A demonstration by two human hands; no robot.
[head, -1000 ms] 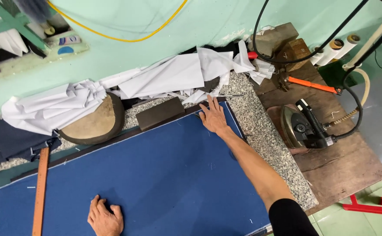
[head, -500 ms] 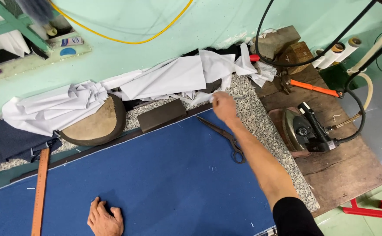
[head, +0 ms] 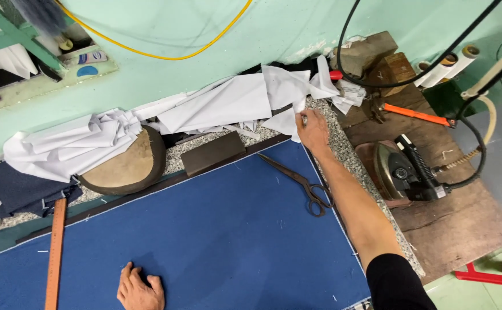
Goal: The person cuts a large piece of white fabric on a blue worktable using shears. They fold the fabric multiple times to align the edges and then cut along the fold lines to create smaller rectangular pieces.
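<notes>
A large blue cloth (head: pixel 216 229) lies flat over the table. My left hand (head: pixel 141 288) rests palm down on its near edge and holds nothing. My right hand (head: pixel 314 131) reaches past the cloth's far right corner. Its fingertips pinch the edge of a white cloth piece (head: pixel 288 121) from the white cloth pile (head: pixel 216 103) along the wall. Dark metal scissors (head: pixel 301 183) lie shut on the blue cloth just left of my right forearm.
A wooden ruler (head: pixel 55 252) lies on the cloth's left side. A dark block (head: pixel 212 153) and a round brown pressing cushion (head: pixel 126 163) sit at its far edge. An iron (head: pixel 403 169) with a hose rests on the wooden board (head: pixel 457 224) at right, beyond an orange-handled tool (head: pixel 414 114).
My right hand left the blue cloth's far edge and moved up and right to the white cloth pieces. The scissors, hidden under my arm before, now show. My left hand stayed put.
</notes>
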